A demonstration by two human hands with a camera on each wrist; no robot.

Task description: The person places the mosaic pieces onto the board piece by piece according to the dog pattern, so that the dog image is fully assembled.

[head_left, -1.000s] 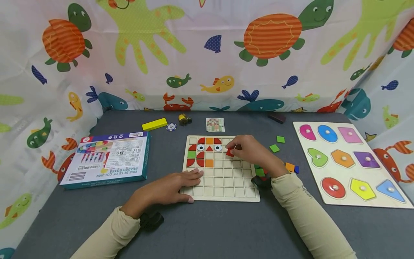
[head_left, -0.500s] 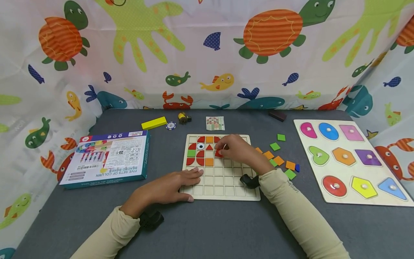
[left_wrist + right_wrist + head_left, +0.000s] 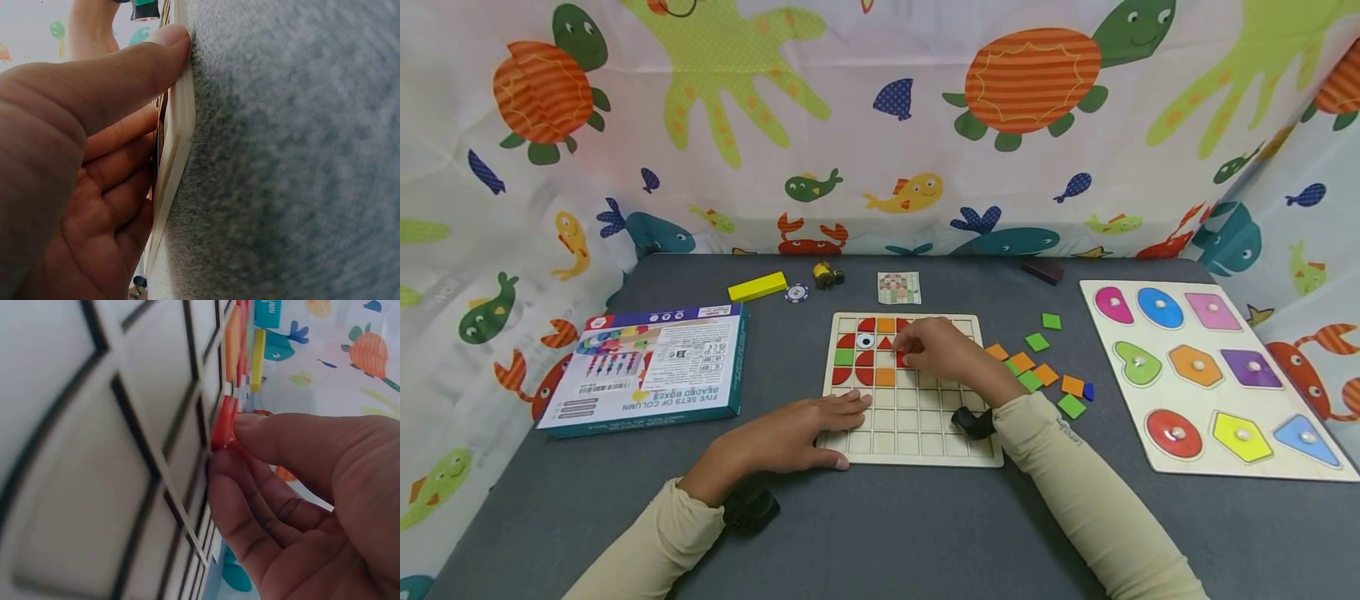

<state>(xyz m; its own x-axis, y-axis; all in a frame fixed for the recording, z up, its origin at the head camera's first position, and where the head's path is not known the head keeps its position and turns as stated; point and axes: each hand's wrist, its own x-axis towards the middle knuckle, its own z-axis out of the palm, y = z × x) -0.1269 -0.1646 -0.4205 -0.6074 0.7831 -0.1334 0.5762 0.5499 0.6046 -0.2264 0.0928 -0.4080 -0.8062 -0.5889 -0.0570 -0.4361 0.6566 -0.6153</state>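
A pale wooden grid board (image 3: 917, 425) lies at the middle of the table. Red, orange and green tiles fill part of its upper left, around a tile with a printed eye (image 3: 865, 341). My right hand (image 3: 942, 350) is over the upper middle cells and pinches a red tile (image 3: 222, 424) between thumb and fingers, down at the grid. The hand hides part of that tile and the cells behind. My left hand (image 3: 805, 432) rests on the board's lower left edge, fingers extended on top; in the left wrist view its thumb (image 3: 169, 47) lies against the board's side.
Loose orange tiles (image 3: 1046, 374), green tiles (image 3: 1037, 342) and a blue piece (image 3: 1088, 391) lie right of the board. A shape puzzle (image 3: 1210, 400) stands farther right, a box (image 3: 647, 367) left. Behind are a yellow block (image 3: 757, 287), a poker chip (image 3: 797, 292) and a picture card (image 3: 898, 288).
My right hand has moved left across the board with the red tile and lowered it to the cells below the second eye tile, which the hand now covers. The left hand stays put.
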